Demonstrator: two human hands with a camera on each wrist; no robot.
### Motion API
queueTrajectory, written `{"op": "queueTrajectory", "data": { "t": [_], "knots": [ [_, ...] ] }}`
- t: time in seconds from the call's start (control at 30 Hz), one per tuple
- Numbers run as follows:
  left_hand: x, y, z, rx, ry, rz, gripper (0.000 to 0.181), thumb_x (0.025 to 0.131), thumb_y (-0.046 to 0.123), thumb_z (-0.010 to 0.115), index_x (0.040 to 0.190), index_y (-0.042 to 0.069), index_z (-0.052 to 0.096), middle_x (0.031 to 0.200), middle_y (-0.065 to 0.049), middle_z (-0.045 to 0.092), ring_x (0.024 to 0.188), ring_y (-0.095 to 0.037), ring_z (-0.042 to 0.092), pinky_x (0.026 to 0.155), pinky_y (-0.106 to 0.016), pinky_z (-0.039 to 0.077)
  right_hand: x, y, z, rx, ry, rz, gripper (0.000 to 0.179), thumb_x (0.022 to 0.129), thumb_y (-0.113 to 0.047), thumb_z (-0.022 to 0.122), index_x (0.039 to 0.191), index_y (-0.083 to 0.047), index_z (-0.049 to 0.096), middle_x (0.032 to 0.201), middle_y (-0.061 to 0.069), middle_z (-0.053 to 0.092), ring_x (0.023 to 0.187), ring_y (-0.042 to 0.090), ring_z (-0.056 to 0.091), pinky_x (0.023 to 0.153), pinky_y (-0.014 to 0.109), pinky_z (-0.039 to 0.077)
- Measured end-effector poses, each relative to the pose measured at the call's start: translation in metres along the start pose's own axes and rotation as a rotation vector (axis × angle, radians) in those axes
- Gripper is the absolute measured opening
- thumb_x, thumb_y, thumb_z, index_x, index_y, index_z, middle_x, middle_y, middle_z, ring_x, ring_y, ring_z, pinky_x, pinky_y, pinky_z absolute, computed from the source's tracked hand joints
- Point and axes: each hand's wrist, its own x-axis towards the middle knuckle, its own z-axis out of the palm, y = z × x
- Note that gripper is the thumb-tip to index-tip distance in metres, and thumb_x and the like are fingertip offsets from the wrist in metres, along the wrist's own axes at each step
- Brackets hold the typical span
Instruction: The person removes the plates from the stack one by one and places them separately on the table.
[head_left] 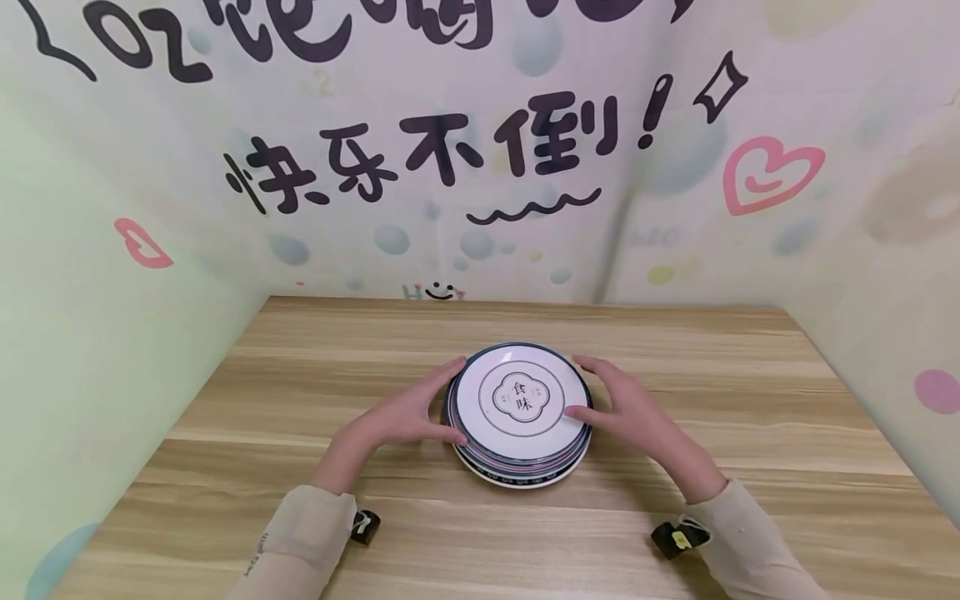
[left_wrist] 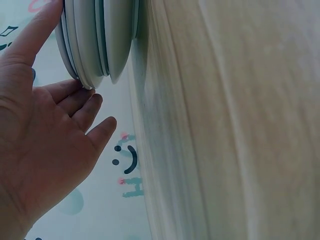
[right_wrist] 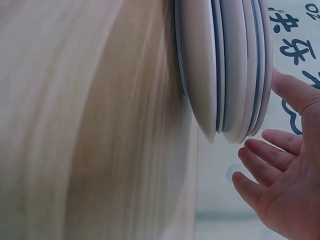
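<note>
A stack of several plates (head_left: 522, 429) lies on the wooden table, with the rims close together. Its top plate is white with a dark teal rim and a lobed emblem around two characters; the lowest rim has a dark pattern. At the stack's left side, my left hand (head_left: 408, 414) has its thumb near the front rim and fingertips right at the edge (left_wrist: 86, 60). Opposite it is my right hand (head_left: 633, 414), its thumb overlapping the top plate. In the right wrist view, the loosely spread fingers (right_wrist: 267, 155) lie beside the plates' rims (right_wrist: 240, 75).
The wood-grain table (head_left: 375, 333) meets a printed backdrop (head_left: 450, 242) at its far edge, and pale panels (head_left: 112, 358) flank both sides. Dark devices are strapped at the left cuff (head_left: 365, 527) and the right cuff (head_left: 678, 539).
</note>
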Motion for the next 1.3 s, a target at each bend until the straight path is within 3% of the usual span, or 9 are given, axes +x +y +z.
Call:
{"op": "queueTrajectory", "data": {
  "t": [0.43, 0.8, 1.3],
  "knots": [
    [0.0, -0.001, 0.002, -0.001, 0.003, 0.004, 0.115, 0.074, 0.046, 0.086, 0.161, 0.018, 0.016, 0.169, -0.005, 0.016, 0.155, -0.03, 0.017, 0.126, -0.049, 0.022, 0.001, 0.002, 0.005, 0.047, 0.015, -0.028, 0.066, 0.088, -0.024, 0.077, 0.142, 0.001, 0.049, 0.142, 0.023, 0.056, 0.129, 0.043, 0.054, 0.108, 0.057, 0.046],
    [0.0, -0.001, 0.002, -0.006, 0.006, 0.001, 0.115, 0.074, 0.046, 0.086, 0.161, 0.018, 0.017, 0.169, -0.005, 0.017, 0.155, -0.03, 0.018, 0.126, -0.05, 0.022, 0.006, 0.003, 0.008, 0.228, 0.019, -0.014, 0.056, 0.089, -0.003, 0.071, 0.139, 0.007, 0.049, 0.141, 0.028, 0.055, 0.133, 0.045, 0.051, 0.112, 0.053, 0.041],
    [-0.001, -0.001, 0.001, -0.025, 0.003, 0.021, 0.114, 0.075, 0.044, 0.086, 0.161, 0.019, 0.016, 0.169, -0.006, 0.017, 0.155, -0.032, 0.018, 0.125, -0.052, 0.022, 0.01, 0.0, 0.004, 0.405, 0.009, 0.034, 0.049, 0.092, 0.011, 0.055, 0.14, 0.015, 0.045, 0.142, 0.035, 0.049, 0.135, 0.048, 0.047, 0.113, 0.056, 0.039]
  ]
}}
